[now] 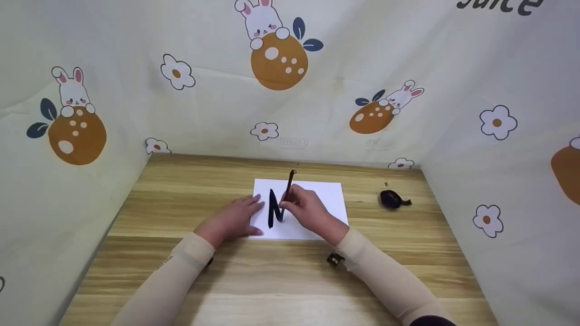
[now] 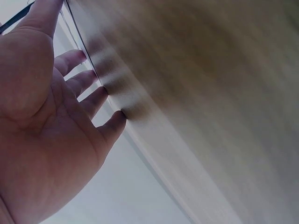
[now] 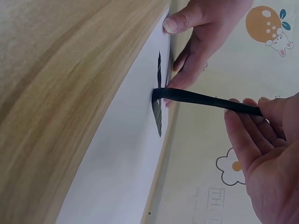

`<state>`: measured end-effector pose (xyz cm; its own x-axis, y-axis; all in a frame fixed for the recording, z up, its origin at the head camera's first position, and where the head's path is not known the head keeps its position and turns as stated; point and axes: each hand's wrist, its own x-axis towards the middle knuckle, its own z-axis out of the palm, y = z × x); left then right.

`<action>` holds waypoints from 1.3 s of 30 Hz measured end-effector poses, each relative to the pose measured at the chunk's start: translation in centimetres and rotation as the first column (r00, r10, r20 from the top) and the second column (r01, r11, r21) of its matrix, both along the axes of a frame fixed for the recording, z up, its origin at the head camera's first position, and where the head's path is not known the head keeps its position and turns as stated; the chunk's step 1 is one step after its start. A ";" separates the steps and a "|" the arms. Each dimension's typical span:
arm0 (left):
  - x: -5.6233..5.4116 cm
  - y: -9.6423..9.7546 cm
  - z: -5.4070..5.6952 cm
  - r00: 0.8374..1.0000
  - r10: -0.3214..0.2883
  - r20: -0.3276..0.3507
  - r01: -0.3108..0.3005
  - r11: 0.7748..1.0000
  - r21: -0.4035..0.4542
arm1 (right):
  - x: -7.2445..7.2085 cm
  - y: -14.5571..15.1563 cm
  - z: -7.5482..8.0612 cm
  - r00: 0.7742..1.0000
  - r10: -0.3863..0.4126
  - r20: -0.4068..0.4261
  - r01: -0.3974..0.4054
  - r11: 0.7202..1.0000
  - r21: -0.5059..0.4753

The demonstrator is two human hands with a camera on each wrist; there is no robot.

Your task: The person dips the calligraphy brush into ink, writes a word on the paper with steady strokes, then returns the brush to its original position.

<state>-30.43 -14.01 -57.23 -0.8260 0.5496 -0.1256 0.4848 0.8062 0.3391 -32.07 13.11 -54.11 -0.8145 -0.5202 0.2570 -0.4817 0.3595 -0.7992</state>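
Observation:
A white sheet of paper (image 1: pixel 331 199) lies on the wooden table, carrying thick black strokes (image 1: pixel 271 213) shaped like an N. My right hand (image 1: pixel 310 210) pinches a dark writing brush (image 1: pixel 290 180) between thumb and fingers. The brush stands nearly upright in the head view; in the right wrist view its black tip (image 3: pixel 156 95) is at the strokes on the paper. My left hand (image 1: pixel 231 219) rests with spread fingers on the sheet's left edge. In the left wrist view, the left palm (image 2: pixel 46 135) shows with its fingertips down at the surface.
On the right of the wooden table (image 1: pixel 181 185) sits a small round black dish (image 1: pixel 390 199) with a dark stub sticking out to its right. A printed cloth (image 1: pixel 217 108) with rabbits and flowers walls in the back and both sides.

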 end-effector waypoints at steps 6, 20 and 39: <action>-0.1 -0.1 0.0 1.000 -0.018 -0.025 0.018 1.000 0.009 | 0.4 0.1 0.4 0.999 0.012 0.039 -0.012 1.000 -0.005; -0.2 -0.1 -0.1 0.999 -0.024 -0.035 0.025 1.000 0.006 | 0.6 0.1 0.6 0.997 0.007 0.075 -0.005 1.000 -0.026; -0.2 0.1 -0.1 1.000 -0.021 -0.008 0.021 1.000 -0.012 | 0.0 -0.1 0.7 0.989 0.028 0.145 -0.008 0.991 -0.137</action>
